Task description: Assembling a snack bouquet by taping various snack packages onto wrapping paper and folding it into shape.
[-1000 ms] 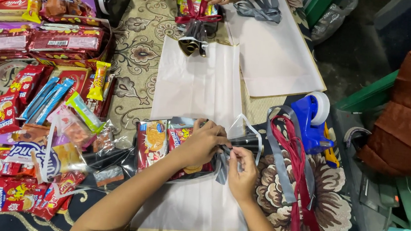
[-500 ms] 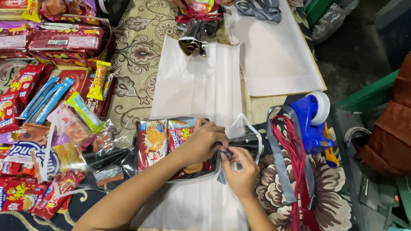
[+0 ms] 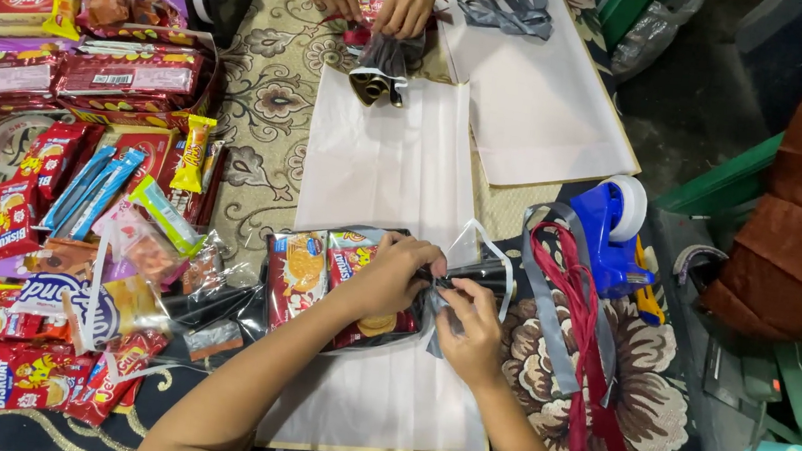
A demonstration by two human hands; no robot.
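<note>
The left hand [image 3: 396,276] pinches the gathered neck of a clear plastic bag of snack packets [image 3: 317,281] lying on white paper [image 3: 388,156]. The right hand [image 3: 469,330], fingers closed, grips a pale ribbon [image 3: 500,265] at that neck, beside red and grey ribbons [image 3: 573,321].

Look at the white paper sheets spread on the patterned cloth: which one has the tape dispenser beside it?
The far right sheet, lying slanted at the top. The blue tape dispenser sits just off its lower right corner; the middle sheet and the near sheet lie farther left.
</note>
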